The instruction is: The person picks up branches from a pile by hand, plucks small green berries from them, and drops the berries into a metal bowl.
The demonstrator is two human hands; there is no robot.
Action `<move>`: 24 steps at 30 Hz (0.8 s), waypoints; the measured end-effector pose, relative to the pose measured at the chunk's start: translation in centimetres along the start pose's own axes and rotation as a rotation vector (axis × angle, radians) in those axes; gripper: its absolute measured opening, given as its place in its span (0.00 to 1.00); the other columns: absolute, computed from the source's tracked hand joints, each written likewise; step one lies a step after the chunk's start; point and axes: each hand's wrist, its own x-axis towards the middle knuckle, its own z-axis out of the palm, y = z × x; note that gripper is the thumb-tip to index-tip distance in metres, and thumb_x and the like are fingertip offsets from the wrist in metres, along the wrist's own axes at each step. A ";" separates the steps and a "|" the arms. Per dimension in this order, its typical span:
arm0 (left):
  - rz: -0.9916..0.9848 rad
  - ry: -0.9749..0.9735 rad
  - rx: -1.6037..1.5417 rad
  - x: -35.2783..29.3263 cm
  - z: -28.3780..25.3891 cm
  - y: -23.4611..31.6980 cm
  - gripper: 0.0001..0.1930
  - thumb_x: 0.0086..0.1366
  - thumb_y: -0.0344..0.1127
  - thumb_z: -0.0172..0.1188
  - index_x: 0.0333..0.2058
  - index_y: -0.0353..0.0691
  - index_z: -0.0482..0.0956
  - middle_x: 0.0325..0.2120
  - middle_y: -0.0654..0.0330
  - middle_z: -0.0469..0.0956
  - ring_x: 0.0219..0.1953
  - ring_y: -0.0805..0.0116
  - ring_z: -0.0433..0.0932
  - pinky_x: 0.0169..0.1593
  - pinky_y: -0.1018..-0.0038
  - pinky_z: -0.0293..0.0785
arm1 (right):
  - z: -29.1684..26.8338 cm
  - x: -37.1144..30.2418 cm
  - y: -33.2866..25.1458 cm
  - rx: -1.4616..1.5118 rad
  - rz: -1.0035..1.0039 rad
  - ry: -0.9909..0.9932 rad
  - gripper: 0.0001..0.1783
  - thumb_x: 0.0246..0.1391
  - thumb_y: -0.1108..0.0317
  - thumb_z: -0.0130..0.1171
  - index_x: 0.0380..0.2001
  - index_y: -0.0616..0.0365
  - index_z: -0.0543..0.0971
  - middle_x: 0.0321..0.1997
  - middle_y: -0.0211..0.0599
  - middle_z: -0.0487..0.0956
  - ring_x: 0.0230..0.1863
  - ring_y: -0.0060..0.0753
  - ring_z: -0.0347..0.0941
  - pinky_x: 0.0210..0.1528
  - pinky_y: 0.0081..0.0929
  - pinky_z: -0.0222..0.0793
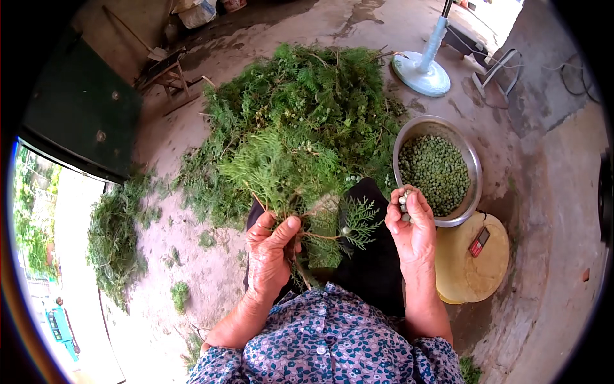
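My left hand (270,256) is closed round the stems of a leafy evergreen branch (272,166), held over my lap. One sprig (358,224) sticks out to the right and carries a pale green cone. Raised beside the bowl, my right hand (412,227) has its fingers curled round several small pale green cones (404,203). A metal bowl (474,168) at the right holds a mass of round green cones (433,173). Beyond my knees a large heap of cut evergreen branches (300,96) spreads over the floor.
A smaller branch pile (118,237) lies at the left by the doorway. Near the bowl is a round yellow stool or lid (470,275) with a red phone (479,242) on it. A stand's round base (422,77) is at the back right. A green door panel (80,109) stands left.
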 end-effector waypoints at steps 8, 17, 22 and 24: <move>0.066 0.016 -0.041 0.5 0.0 -0.1 0.06 0.54 0.28 0.60 0.32 0.41 0.74 0.26 0.66 0.74 0.23 0.77 0.70 0.21 0.82 0.66 | -1.7 -1.3 2.0 0.195 0.281 -0.072 0.12 0.50 0.63 0.56 0.30 0.62 0.71 0.31 0.44 0.72 0.28 0.33 0.71 0.21 0.25 0.67; 0.010 0.009 -0.046 0.4 0.3 -0.5 0.05 0.53 0.27 0.61 0.29 0.40 0.75 0.23 0.65 0.76 0.18 0.78 0.70 0.20 0.84 0.66 | 2.0 -2.6 3.8 -0.098 0.363 -0.125 0.10 0.49 0.70 0.57 0.37 0.56 0.73 0.28 0.33 0.73 0.24 0.28 0.69 0.18 0.17 0.59; 0.002 0.045 -0.004 0.3 0.2 -0.6 0.04 0.52 0.26 0.61 0.27 0.39 0.75 0.21 0.65 0.75 0.15 0.80 0.69 0.18 0.85 0.65 | 2.8 -3.0 3.5 -0.190 0.331 -0.076 0.07 0.49 0.70 0.57 0.31 0.60 0.74 0.23 0.28 0.71 0.20 0.21 0.66 0.16 0.14 0.55; 0.005 0.048 0.041 0.1 0.3 -0.4 0.04 0.52 0.25 0.61 0.26 0.39 0.75 0.20 0.65 0.75 0.15 0.81 0.68 0.17 0.86 0.64 | 2.2 -2.9 3.7 -0.255 0.264 -0.076 0.07 0.49 0.70 0.58 0.30 0.60 0.74 0.21 0.27 0.70 0.18 0.19 0.63 0.15 0.14 0.53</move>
